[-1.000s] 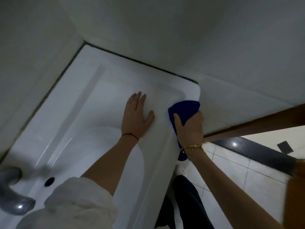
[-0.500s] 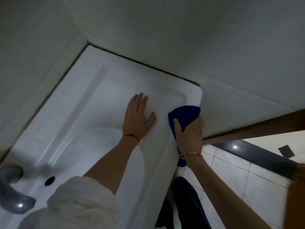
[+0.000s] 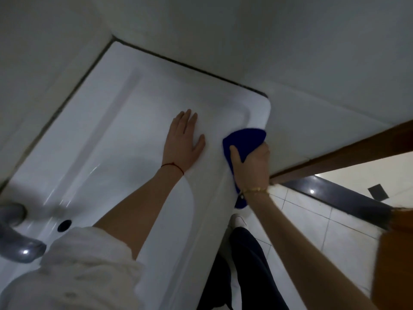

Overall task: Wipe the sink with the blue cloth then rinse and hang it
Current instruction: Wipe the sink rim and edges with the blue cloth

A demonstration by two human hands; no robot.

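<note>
A white rectangular sink (image 3: 107,121) fills the left and middle of the head view, set into a wall corner. My left hand (image 3: 182,144) lies flat on its wide right ledge, fingers spread, holding nothing. My right hand (image 3: 252,168) grips the blue cloth (image 3: 244,139) and presses it against the sink's front right corner edge. A tail of the cloth hangs below my wrist over the rim. The basin's overflow hole (image 3: 64,225) shows at lower left.
A grey metal faucet (image 3: 13,233) stands at the far left edge. White walls close in behind and to the right of the sink. A brown door frame (image 3: 348,153) runs at right, with tiled floor (image 3: 312,231) below and my dark trouser leg (image 3: 248,265) beside the sink.
My right hand and the cloth have shifted slightly along the sink's front right corner. My left hand stays flat on the ledge. The view has tilted a little.
</note>
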